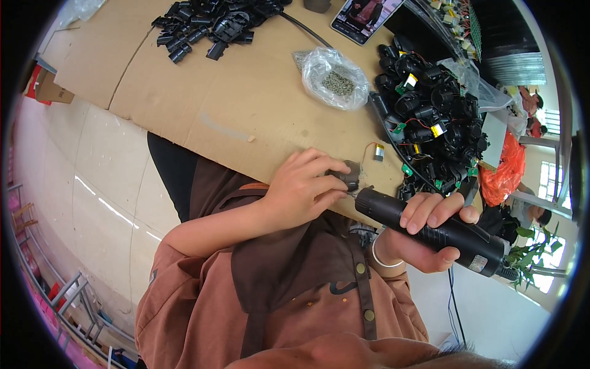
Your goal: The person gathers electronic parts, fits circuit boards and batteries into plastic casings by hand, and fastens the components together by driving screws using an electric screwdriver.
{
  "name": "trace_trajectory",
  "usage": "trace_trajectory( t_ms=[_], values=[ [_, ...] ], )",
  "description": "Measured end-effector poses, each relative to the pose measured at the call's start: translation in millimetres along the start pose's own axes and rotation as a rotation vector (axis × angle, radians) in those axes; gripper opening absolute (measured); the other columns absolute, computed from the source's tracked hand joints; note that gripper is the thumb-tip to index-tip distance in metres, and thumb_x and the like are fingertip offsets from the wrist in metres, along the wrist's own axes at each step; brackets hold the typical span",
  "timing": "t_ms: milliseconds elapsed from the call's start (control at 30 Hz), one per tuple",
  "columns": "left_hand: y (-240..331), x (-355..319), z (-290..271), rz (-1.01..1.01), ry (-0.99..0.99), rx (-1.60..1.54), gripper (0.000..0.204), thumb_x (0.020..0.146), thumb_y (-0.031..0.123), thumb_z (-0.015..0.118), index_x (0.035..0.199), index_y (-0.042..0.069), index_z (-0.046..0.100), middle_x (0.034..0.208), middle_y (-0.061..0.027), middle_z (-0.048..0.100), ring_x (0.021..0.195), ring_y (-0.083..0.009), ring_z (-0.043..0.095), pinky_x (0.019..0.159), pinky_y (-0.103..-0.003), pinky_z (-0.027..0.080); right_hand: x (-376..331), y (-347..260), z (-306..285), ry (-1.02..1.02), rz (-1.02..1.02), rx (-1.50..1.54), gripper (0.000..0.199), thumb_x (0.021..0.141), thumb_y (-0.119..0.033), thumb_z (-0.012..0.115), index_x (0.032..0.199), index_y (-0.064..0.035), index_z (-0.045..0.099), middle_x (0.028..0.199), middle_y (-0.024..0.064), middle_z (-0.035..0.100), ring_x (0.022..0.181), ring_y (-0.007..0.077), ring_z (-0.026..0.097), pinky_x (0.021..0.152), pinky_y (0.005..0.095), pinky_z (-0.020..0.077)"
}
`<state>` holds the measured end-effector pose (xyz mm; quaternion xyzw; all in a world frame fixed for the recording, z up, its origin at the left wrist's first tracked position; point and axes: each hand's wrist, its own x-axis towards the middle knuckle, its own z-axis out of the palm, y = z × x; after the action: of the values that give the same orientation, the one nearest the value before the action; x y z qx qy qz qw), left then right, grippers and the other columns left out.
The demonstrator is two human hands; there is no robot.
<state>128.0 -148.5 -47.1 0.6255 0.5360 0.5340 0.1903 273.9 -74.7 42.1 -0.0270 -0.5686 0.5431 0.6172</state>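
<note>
Your left hand (302,186) pinches a small black plastic housing (352,176) near the front edge of the counter (184,92); your right hand (407,247) wraps around the black electric screwdriver (437,237). Ideally, brace the housing and align the screwdriver squarely.

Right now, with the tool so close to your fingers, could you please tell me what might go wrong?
The black handheld tool has its tip beside the small black part in the left hand, so a slip might jab the fingers. The small battery lies close by, its thin wires trailing toward that part; they could get snagged. The clear plastic bag of tiny metal pieces looks open, so a knock might spill them.
</note>
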Motion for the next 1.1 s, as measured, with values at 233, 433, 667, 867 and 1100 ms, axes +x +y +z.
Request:
trace_trajectory(
  t_ms=[233,433,667,867,1100],
  values=[
    [6.7,-0.7,-2.4,-0.052,-0.008,0.065,0.035,0.061,0.015,0.077,0.094,0.01,0.065,0.109,-0.0027,0.058,0.095,-0.0246,0.054,0.079,-0.036,0.044,-2.0,-1.0,-2.5,-0.015,0.005,-0.005,0.05,0.084,-0.034,0.06,0.116,-0.0007,0.04,0.079,0.0075,0.042,0.051,0.0133,0.047,0.046,0.025,0.0421],
    [6.5,1.0,2.9,-0.061,-0.098,0.216,0.045,0.06,0.02,0.077,0.101,0.015,0.061,0.115,-0.0021,0.054,0.101,-0.0236,0.052,0.079,-0.036,0.04,-4.3,4.9,-6.7,-0.027,0.056,-0.033,0.051,0.084,-0.033,0.06,0.118,-0.0011,0.04,0.079,0.0081,0.043,0.051,0.014,0.046,0.047,0.0258,0.0423],
    [3.3,1.8,4.9,-0.061,-0.113,0.24,0.043,0.059,0.02,0.077,0.099,0.016,0.061,0.112,-0.0015,0.056,0.1,-0.022,0.052,0.077,-0.035,0.039,-6.0,9.1,-7.3,-0.012,0.101,-0.044,0.05,0.082,-0.034,0.061,0.116,-0.0027,0.043,0.078,0.0079,0.043,0.052,0.0144,0.046,0.049,0.0257,0.0423],
    [2.0,3.6,2.6,-0.061,-0.141,0.227,0.041,0.059,0.019,0.077,0.097,0.015,0.062,0.109,-0.0016,0.057,0.1,-0.0213,0.052,0.075,-0.034,0.038,-3.0,10.4,-2.0,-0.041,0.147,-0.049,0.053,0.082,-0.034,0.063,0.117,-0.0026,0.041,0.079,0.0087,0.044,0.052,0.0149,0.047,0.047,0.0261,0.0432],
    [0.0,2.5,2.8,-0.077,-0.137,0.218,0.042,0.057,0.018,0.077,0.096,0.016,0.063,0.106,0.0004,0.058,0.099,-0.018,0.053,0.072,-0.032,0.037,1.4,12.7,8.3,-0.099,0.251,-0.052,0.054,0.079,-0.03,0.069,0.114,-0.0017,0.038,0.074,0.0098,0.045,0.048,0.0167,0.046,0.044,0.0274,0.0446]
  ],
)
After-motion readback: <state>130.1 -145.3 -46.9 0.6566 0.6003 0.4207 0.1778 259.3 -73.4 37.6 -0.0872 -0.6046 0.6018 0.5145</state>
